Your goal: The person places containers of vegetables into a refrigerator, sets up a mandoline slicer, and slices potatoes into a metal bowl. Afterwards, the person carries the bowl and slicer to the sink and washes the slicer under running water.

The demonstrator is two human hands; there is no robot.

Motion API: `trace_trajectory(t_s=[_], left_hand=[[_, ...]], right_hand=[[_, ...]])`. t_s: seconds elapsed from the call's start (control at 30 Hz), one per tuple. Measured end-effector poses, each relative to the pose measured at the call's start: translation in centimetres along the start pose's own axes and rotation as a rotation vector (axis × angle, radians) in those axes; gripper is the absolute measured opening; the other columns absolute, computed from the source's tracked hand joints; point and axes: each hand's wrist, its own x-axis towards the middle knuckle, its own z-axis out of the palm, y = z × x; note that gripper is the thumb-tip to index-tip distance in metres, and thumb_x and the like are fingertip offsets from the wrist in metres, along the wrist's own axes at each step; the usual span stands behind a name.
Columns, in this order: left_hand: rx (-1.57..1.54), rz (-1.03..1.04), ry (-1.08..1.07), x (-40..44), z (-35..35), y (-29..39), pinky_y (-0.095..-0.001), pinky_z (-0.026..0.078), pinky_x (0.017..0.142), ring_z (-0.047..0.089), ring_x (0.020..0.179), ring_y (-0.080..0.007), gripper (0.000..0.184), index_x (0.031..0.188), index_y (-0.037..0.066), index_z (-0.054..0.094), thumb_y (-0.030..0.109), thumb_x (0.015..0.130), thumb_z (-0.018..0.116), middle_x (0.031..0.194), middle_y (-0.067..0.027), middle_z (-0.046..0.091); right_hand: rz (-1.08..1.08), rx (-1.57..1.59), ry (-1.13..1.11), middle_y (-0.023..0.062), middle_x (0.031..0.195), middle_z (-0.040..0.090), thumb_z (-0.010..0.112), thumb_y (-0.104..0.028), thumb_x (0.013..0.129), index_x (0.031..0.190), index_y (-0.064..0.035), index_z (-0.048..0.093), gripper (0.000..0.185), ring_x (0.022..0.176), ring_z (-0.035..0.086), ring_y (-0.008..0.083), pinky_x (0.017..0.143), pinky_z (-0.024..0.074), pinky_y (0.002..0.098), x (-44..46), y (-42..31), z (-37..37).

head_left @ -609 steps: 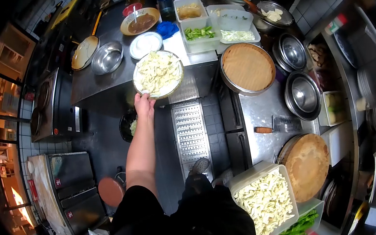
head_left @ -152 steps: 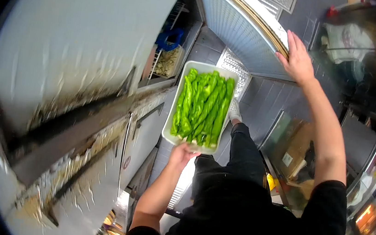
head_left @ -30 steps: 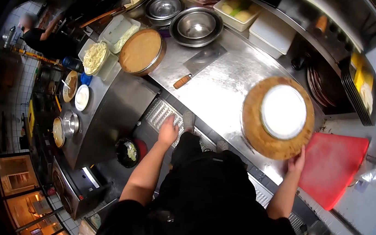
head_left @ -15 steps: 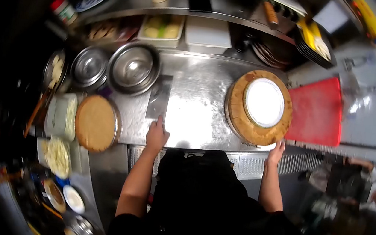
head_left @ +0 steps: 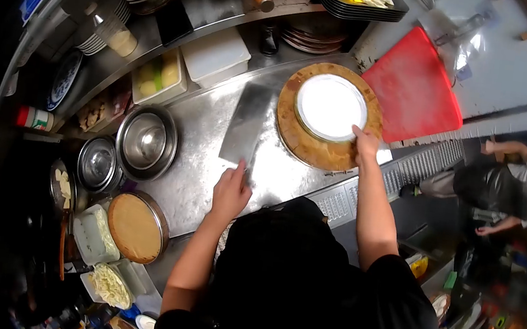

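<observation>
The left hand (head_left: 232,191) grips the cleaver (head_left: 247,120) ahead of it; the right hand (head_left: 367,146) pinches the plate (head_left: 332,107) atop the block (head_left: 320,153).

glare on the steel counter (head_left: 199,132), overexposed white plate (head_left: 332,106), dim lower left, curved fisheye edges, black corners

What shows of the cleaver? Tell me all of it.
The cleaver has a broad, flat, roughly rectangular blade, grey and metallic-looking. The left hand grips its handle, which is hidden in the grip. The blade points forward over the metal counter, left of the round wooden block; whether it touches the counter is unclear.
</observation>
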Motion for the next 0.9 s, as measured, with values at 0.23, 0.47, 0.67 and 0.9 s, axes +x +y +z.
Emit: trace_trajectory(t_s=[0.23, 0.47, 0.67, 0.9], left_hand=[[0.055, 0.267, -0.079, 11.7, 5.2, 5.8, -0.0453, 0.054, 0.079, 0.062, 0.099, -0.0352, 0.068, 0.144, 0.007, 0.048, 0.013, 0.078, 0.065, 0.107, -0.0179, 0.059], [-0.038, 0.183, 0.033, 14.3, 8.0, 9.1, -0.0464, 0.046, 0.102, 0.049, 0.123, -0.0389, 0.053, 0.135, 0.001, 0.052, 0.017, 0.086, 0.067, 0.13, -0.0237, 0.051], [0.07, -0.374, 0.733, 7.2, 2.5, -2.8, -0.0509, 0.012, 0.123, 0.012, 0.15, -0.0463, 0.075, 0.153, -0.008, 0.02, 0.018, 0.094, 0.058, 0.161, -0.032, 0.011], [-0.137, -1.099, 1.075, 4.4, -9.7, -21.1, -0.0464, 0.031, 0.117, 0.037, 0.138, -0.0495, 0.072, 0.141, -0.019, 0.029, 0.02, 0.091, 0.064, 0.143, -0.0386, 0.039]], right_hand=[[-0.318, 0.072, 0.131, 0.0031, 0.091, 0.061, 0.066, -0.018, 0.091, 0.118, -0.0027, 0.057, 0.033, 0.068, 0.049, 0.0089, 0.053, 0.0358, 0.0242, -0.2, 1.0, -13.3], [-0.476, -0.076, 0.15, 0.0063, 0.094, 0.061, 0.064, -0.01, 0.09, 0.11, 0.0, 0.057, 0.023, 0.084, 0.055, 0.0138, 0.078, 0.0463, 0.0279, -2.4, -4.3, -20.7], [-0.416, 0.317, -0.025, 0.0083, 0.104, 0.063, 0.06, -0.006, 0.09, 0.116, 0.0017, 0.055, 0.027, 0.092, 0.058, 0.0161, 0.085, 0.0466, 0.0292, -4.9, -5.9, -20.2], [-0.292, 0.408, -0.281, 0.0109, 0.111, 0.063, 0.056, -0.003, 0.089, 0.121, 0.0008, 0.054, 0.033, 0.1, 0.06, 0.0199, 0.09, 0.0476, 0.0335, -10.6, -9.2, -11.5]])
